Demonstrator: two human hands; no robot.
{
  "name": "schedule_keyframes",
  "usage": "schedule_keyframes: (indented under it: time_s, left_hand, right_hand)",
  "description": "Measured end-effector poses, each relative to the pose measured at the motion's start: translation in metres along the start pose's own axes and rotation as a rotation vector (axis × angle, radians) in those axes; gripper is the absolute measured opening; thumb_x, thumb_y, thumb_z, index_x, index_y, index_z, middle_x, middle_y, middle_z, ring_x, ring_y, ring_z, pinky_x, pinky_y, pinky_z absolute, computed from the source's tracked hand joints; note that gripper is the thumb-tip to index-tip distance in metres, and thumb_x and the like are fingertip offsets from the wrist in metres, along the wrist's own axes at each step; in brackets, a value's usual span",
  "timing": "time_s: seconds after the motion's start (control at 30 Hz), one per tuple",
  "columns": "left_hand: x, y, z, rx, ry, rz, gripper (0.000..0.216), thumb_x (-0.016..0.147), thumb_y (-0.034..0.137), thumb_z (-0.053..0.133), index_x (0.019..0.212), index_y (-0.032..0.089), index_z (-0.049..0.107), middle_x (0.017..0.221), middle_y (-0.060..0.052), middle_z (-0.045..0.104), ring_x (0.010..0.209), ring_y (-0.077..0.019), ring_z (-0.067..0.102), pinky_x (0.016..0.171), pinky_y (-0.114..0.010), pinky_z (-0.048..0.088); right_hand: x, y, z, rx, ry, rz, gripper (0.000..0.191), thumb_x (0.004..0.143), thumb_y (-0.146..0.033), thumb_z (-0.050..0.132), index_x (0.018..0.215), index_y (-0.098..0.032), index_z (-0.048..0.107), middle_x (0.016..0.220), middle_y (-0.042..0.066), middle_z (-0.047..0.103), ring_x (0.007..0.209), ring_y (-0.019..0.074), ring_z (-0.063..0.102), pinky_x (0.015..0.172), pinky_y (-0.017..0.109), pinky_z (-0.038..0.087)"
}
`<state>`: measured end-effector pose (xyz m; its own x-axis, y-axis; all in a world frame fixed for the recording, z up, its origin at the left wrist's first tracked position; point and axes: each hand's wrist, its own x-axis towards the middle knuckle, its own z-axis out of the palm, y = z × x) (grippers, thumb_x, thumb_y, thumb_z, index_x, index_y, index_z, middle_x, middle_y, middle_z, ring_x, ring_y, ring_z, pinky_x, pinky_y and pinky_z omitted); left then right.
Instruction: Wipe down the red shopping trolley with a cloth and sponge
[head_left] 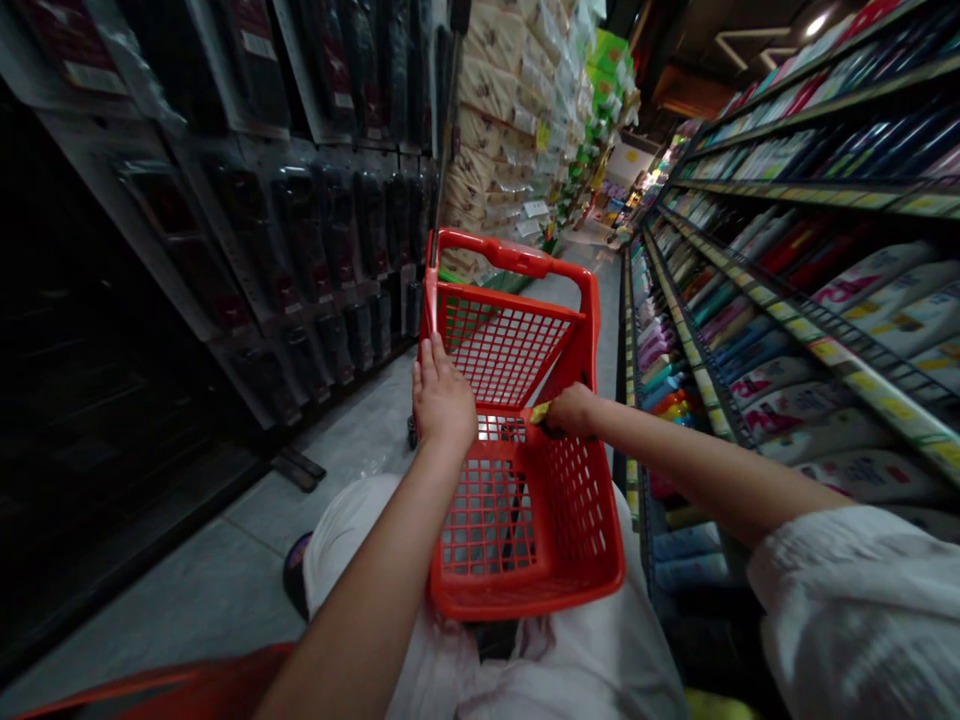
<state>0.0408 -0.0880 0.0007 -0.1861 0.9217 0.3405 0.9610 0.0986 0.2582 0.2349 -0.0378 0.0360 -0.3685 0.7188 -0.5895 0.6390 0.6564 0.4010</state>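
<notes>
A red plastic shopping cart with grid walls stands right in front of my legs, its handle at the far end. My left hand lies on the cart's left side rim, fingers stretched forward along it. Inside the basket, close to the right wall, my right hand is closed on a small yellow and dark thing. Its kind I cannot make out, since the fingers cover most of it. A red folding grid panel slopes across the cart beyond both hands.
Shelves of bottles line the right side closely. On the left hang packaged dark goods on a rack, with stacked beige packs further on. Grey floor runs along the aisle. Part of another red object shows at lower left.
</notes>
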Motion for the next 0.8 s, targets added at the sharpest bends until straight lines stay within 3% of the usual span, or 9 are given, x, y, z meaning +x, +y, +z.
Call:
schedule_keyframes:
  time_s: [0.27,0.37,0.47,0.57,0.7,0.8]
  left_hand:
    - [-0.002,0.000,0.002,0.034,0.037,0.034,0.056,0.091,0.008,0.029,0.144,-0.002,0.042,0.160,-0.021,0.019,0.150,-0.0290,0.017,0.118,-0.043,0.024]
    - [-0.003,0.002,-0.001,0.022,0.023,0.026,0.055,0.090,0.006,0.029,0.142,-0.002,0.045,0.160,-0.021,0.019,0.150,-0.0291,0.017,0.119,-0.042,0.023]
    - [-0.003,0.003,-0.002,0.003,0.020,0.013,0.056,0.089,0.004,0.028,0.142,-0.007,0.042,0.159,-0.024,0.020,0.150,-0.0298,0.016,0.119,-0.042,0.023]
    - [-0.004,0.004,-0.003,-0.013,0.036,-0.004,0.057,0.090,0.003,0.028,0.144,-0.007,0.038,0.158,-0.025,0.022,0.149,-0.0292,0.017,0.118,-0.041,0.024]
    - [-0.005,0.003,-0.002,-0.005,0.038,0.005,0.056,0.090,0.004,0.027,0.143,-0.006,0.041,0.157,-0.025,0.023,0.149,-0.0294,0.018,0.119,-0.042,0.023]
    - [-0.006,0.003,-0.002,0.033,0.027,0.023,0.055,0.090,0.006,0.028,0.141,-0.009,0.043,0.158,-0.025,0.021,0.148,-0.0328,0.018,0.119,-0.044,0.023]
  right_hand:
    - [-0.058,-0.084,0.058,0.009,-0.135,-0.490,0.025,0.078,-0.021,0.067,0.100,-0.031,0.076,0.099,0.005,0.076,0.093,0.0236,0.070,0.070,0.031,0.050]
    - [-0.069,-0.090,0.063,0.026,-0.087,-0.510,0.020,0.078,-0.023,0.067,0.093,-0.031,0.076,0.094,0.006,0.077,0.090,0.0237,0.070,0.070,0.031,0.049]
    - [-0.066,-0.069,0.048,-0.037,0.031,-0.306,0.015,0.085,-0.024,0.062,0.091,-0.025,0.076,0.096,0.011,0.075,0.095,0.0268,0.069,0.074,0.035,0.048]
    - [-0.048,-0.024,0.018,-0.114,0.148,-0.087,0.020,0.089,-0.021,0.056,0.093,-0.021,0.075,0.103,0.014,0.074,0.104,0.0303,0.064,0.079,0.038,0.046]
    - [-0.012,0.035,-0.015,-0.127,0.278,0.092,0.027,0.092,-0.019,0.048,0.096,-0.019,0.075,0.113,0.016,0.070,0.110,0.0318,0.060,0.087,0.043,0.042]
    - [0.023,0.055,-0.019,-0.096,0.284,0.176,0.028,0.089,-0.013,0.048,0.095,-0.015,0.075,0.108,0.019,0.071,0.111,0.0333,0.059,0.094,0.049,0.039]
